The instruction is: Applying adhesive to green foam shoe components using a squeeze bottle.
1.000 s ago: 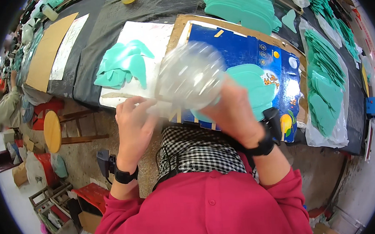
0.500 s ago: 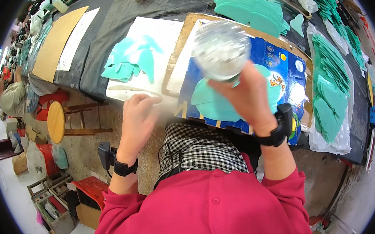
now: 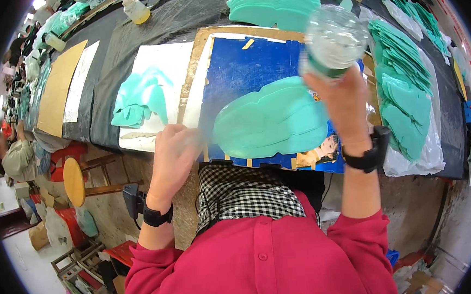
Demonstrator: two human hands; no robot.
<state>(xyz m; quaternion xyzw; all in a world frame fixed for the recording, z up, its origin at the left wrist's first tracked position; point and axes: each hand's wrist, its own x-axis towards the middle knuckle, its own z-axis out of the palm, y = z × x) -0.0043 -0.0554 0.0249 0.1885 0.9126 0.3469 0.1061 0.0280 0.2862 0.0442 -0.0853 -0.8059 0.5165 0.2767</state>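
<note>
My right hand (image 3: 344,98) is closed around a clear plastic bottle (image 3: 336,39) with a green band. The bottle is tilted and blurred, raised over the right side of a blue printed board (image 3: 251,64). Beneath and to its left, overlapping mint-green cut pieces (image 3: 272,120) with rounded, wavy outlines lie on the board. My left hand (image 3: 176,156) is at the board's near left edge, just left of those pieces. Its fingers are bent and smeared by motion, and I cannot tell if anything is between them.
A crumpled bunch of mint-green pieces (image 3: 142,99) lies on a white sheet (image 3: 172,58) to the left. Stacks of green pieces stand at the back (image 3: 272,5) and on plastic at the right (image 3: 407,97). A yellow-liquid bottle (image 3: 136,11), wooden stool (image 3: 74,183) and seated person (image 3: 15,157) are farther off.
The bottle has moved right and up in my right hand, uncovering more of the green pieces and board. My left hand stays by the board's left edge. The view has shifted.
</note>
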